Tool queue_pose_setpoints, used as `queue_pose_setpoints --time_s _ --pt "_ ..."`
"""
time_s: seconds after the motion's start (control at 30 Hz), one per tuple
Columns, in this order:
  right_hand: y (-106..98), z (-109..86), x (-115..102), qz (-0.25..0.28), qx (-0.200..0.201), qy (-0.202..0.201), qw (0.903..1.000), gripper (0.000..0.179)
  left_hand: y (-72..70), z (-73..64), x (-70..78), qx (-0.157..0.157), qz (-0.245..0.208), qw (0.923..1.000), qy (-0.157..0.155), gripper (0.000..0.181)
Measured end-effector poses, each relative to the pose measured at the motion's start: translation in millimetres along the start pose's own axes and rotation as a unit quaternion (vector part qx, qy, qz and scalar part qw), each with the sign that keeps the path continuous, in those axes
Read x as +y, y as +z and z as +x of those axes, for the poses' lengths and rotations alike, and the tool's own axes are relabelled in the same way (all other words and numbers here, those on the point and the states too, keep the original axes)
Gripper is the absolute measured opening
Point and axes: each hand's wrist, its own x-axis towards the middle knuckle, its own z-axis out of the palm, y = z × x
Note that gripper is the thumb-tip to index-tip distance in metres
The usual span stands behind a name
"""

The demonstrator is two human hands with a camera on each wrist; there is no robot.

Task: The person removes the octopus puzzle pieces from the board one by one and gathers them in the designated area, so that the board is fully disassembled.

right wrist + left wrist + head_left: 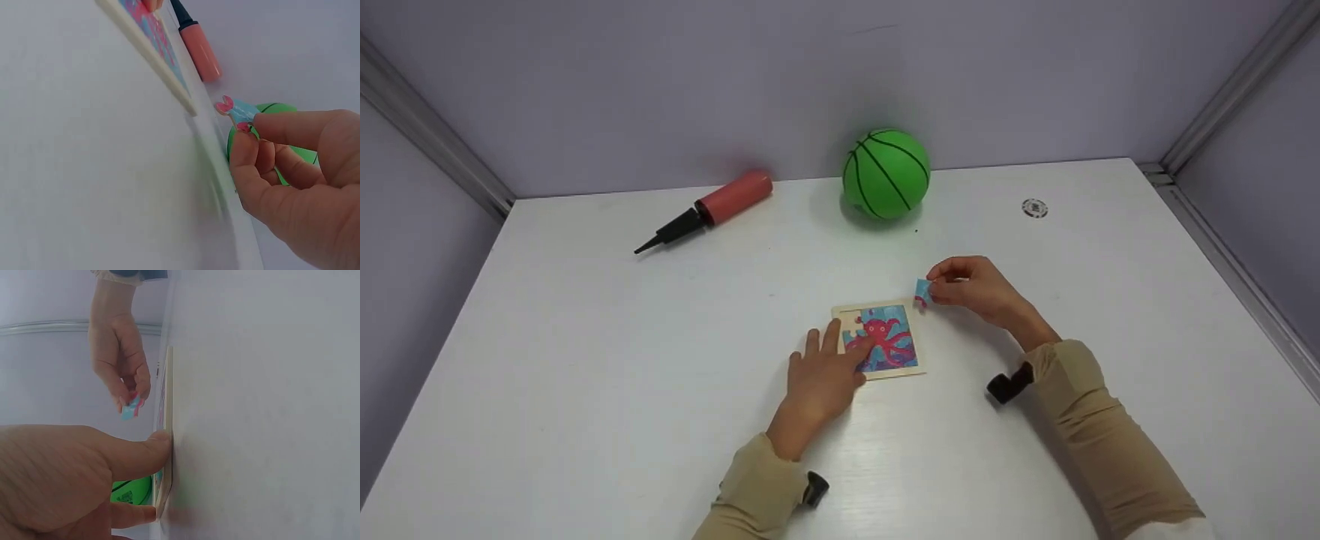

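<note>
A wooden puzzle tray (896,375) lies on the white table, showing a pink octopus on blue; bare wood shows in its upper left corner. My left hand (821,379) rests on the tray's left side with spread fingers, the index finger over the picture. In the left wrist view its thumb (143,455) touches the tray's edge. Just beyond the tray's upper right corner, my right hand (975,289) pinches a blue and pink puzzle piece (922,292) between thumb and fingertips. The right wrist view shows this piece (242,111) held above the table.
Toward the back wall stands a green ball (886,174) with black lines. A red and black hand pump (735,198) lies to its left, nozzle pointing left. At the back right is a black and white round chip (1035,208).
</note>
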Motion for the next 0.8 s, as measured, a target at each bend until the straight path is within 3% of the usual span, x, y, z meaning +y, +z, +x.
queue_pose_setpoints --time_s 0.17,0.33,0.6,0.8 --pt "-9 6.8 7 -0.035 0.008 0.017 0.9992 0.021 0.4 -0.4 -1.3 0.006 0.005 1.0000 0.002 0.052" --pt "-14 11.9 6 -0.087 0.028 -0.001 0.9958 0.020 0.3 -0.8 -1.3 0.011 0.006 0.9999 0.003 0.052" --pt "-10 17.4 -1 -0.218 0.067 -0.001 0.9736 0.017 0.4 -0.7 -0.3 0.008 0.004 1.0000 0.000 0.052" --pt "-9 18.3 -4 -0.242 0.069 0.009 0.9678 0.017 0.3 -0.8 -1.3 0.022 -0.003 0.9997 0.007 0.052"
